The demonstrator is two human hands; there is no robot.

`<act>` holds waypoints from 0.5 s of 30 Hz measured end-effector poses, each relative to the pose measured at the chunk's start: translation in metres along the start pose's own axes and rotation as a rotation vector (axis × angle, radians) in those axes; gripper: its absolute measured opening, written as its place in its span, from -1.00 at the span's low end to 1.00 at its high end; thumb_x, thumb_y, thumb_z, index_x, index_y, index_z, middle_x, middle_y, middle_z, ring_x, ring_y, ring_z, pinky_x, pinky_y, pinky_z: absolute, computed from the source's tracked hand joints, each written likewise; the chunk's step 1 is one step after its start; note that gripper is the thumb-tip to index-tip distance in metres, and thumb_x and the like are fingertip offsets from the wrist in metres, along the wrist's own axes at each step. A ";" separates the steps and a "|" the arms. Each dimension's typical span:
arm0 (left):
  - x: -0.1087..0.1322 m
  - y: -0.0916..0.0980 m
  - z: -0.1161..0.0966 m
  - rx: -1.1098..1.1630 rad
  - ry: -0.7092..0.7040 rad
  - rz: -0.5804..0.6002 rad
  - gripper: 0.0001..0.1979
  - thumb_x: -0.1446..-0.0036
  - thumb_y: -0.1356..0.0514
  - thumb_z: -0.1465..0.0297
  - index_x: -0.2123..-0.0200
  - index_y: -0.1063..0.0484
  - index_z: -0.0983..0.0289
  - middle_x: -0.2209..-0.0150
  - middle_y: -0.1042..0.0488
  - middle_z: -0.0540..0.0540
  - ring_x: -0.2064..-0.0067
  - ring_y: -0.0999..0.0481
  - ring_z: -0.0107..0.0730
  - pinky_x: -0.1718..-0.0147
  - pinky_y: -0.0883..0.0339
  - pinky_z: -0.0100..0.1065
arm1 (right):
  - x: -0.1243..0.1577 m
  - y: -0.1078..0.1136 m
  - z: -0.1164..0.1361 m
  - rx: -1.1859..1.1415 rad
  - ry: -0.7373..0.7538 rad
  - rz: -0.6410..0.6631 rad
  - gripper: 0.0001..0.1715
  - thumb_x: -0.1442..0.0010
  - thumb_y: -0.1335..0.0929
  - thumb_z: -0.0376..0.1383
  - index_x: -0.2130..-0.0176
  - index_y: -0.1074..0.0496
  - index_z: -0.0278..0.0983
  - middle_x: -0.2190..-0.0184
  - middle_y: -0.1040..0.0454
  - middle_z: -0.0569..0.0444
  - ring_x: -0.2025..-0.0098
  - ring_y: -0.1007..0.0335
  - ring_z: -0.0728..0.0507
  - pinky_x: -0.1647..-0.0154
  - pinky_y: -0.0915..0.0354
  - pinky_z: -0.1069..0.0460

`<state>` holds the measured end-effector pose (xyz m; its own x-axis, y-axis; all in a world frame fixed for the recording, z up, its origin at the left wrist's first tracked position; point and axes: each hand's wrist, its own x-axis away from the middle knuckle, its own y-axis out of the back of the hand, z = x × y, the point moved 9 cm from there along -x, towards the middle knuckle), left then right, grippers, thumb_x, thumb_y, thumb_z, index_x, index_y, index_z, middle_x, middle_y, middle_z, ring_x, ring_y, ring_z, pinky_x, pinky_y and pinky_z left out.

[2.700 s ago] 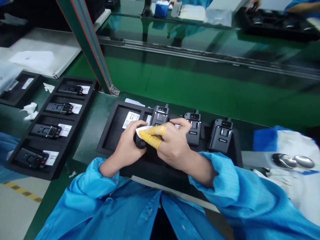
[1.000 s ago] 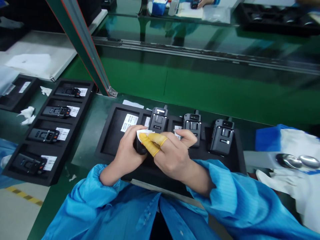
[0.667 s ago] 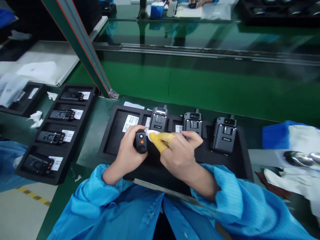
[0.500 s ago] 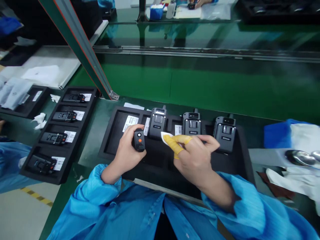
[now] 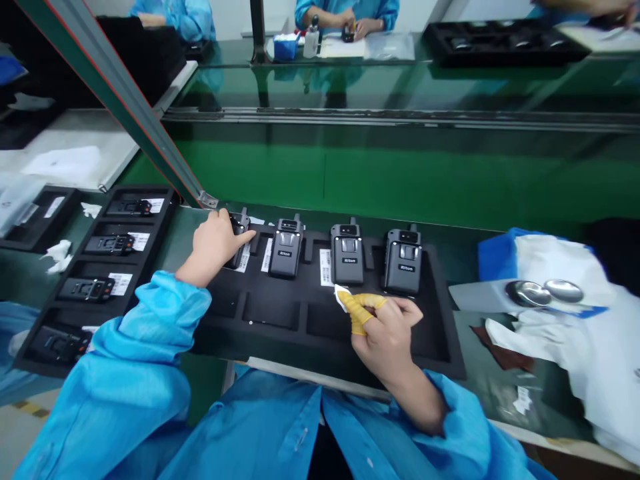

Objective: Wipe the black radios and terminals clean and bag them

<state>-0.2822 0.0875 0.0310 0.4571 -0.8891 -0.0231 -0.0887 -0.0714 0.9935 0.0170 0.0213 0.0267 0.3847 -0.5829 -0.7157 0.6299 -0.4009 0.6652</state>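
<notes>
My left hand is closed around a black two-way radio in the leftmost slot of the black foam tray. My fingers hide much of that radio; its antenna end shows past them. To its right, three more radios lie face up in a row: one radio, a middle radio and a right-hand radio. My right hand, with yellow tape-like covers on some fingers, pinches a small white wipe over the tray, below the middle radio.
Another foam tray with several devices stands at left, near a slanted metal post. To the right are a blue box, round metal pieces and white cloths. Across the bench, a co-worker's hands handle a small device.
My left hand has carried the radio from mid-tray to the leftmost slot, where it now lies. My right hand still pinches the wipe, slightly lower against the tray. The camera view has shifted.
</notes>
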 end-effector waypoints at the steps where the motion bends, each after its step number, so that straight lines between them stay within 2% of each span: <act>1: 0.002 0.002 -0.004 0.014 -0.021 -0.032 -0.42 0.02 -0.28 0.08 0.07 -0.37 0.40 0.09 -0.42 0.47 0.11 -0.50 0.28 0.18 -0.38 0.05 | 0.001 0.000 0.000 -0.005 -0.004 -0.005 -0.74 0.06 -0.25 -0.58 0.49 -0.39 -0.26 0.46 -0.40 0.14 0.42 -0.22 0.00 0.18 -0.06 -0.04; 3: 0.010 0.009 -0.016 0.049 -0.078 -0.110 -0.39 0.01 -0.30 0.11 0.00 -0.35 0.40 0.04 -0.36 0.48 0.02 -0.44 0.33 0.12 -0.35 0.07 | 0.003 0.001 0.000 -0.017 -0.007 -0.013 -0.74 0.06 -0.25 -0.58 0.48 -0.39 -0.26 0.46 -0.40 0.15 0.42 -0.23 0.00 0.18 -0.06 -0.03; 5: 0.022 0.011 -0.038 0.076 -0.146 -0.144 -0.30 0.01 -0.31 0.10 -0.11 -0.27 0.40 0.04 -0.35 0.44 -0.01 -0.41 0.31 0.09 -0.33 0.04 | 0.004 0.002 -0.001 -0.031 -0.002 -0.021 -0.74 0.05 -0.25 -0.58 0.47 -0.38 -0.25 0.46 -0.40 0.15 0.42 -0.24 0.01 0.18 -0.07 -0.03; 7: 0.033 0.002 -0.064 0.069 -0.193 -0.068 -0.16 -0.03 -0.27 0.04 -0.24 -0.11 0.38 0.05 -0.37 0.39 0.05 -0.46 0.19 0.13 -0.36 -0.06 | 0.005 0.003 -0.001 -0.039 0.009 -0.028 -0.75 0.03 -0.25 -0.57 0.45 -0.38 -0.25 0.45 -0.40 0.16 0.41 -0.24 0.01 0.18 -0.07 -0.04; 10: 0.043 -0.025 -0.095 -0.001 -0.187 0.151 -0.03 -0.06 -0.21 -0.02 -0.35 0.15 0.32 0.01 -0.36 0.39 0.14 -0.53 0.06 0.22 -0.38 -0.19 | 0.006 0.003 -0.001 -0.041 0.027 -0.027 -0.75 0.01 -0.26 -0.57 0.43 -0.38 -0.25 0.45 -0.39 0.15 0.40 -0.25 0.00 0.18 -0.08 -0.05; 12: 0.043 -0.035 -0.103 0.010 -0.163 0.228 -0.02 -0.09 -0.22 0.03 -0.36 0.21 0.34 -0.02 -0.34 0.43 0.13 -0.53 0.06 0.23 -0.37 -0.20 | 0.007 0.004 -0.001 -0.042 0.039 -0.028 -0.74 0.01 -0.26 -0.57 0.41 -0.37 -0.24 0.45 -0.39 0.15 0.40 -0.25 -0.01 0.18 -0.09 -0.05; 15: 0.040 -0.038 -0.097 0.160 -0.147 0.255 -0.04 -0.09 -0.26 0.20 -0.35 0.23 0.42 -0.06 -0.33 0.46 0.06 -0.51 0.08 0.16 -0.36 -0.17 | 0.008 0.005 -0.002 -0.049 0.044 -0.032 -0.74 0.00 -0.26 -0.57 0.38 -0.38 -0.23 0.43 -0.39 0.14 0.39 -0.26 -0.02 0.19 -0.10 -0.05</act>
<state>-0.1751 0.0985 0.0032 0.2705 -0.9424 0.1965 -0.3269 0.1020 0.9395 0.0245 0.0156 0.0235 0.3926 -0.5384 -0.7457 0.6741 -0.3830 0.6315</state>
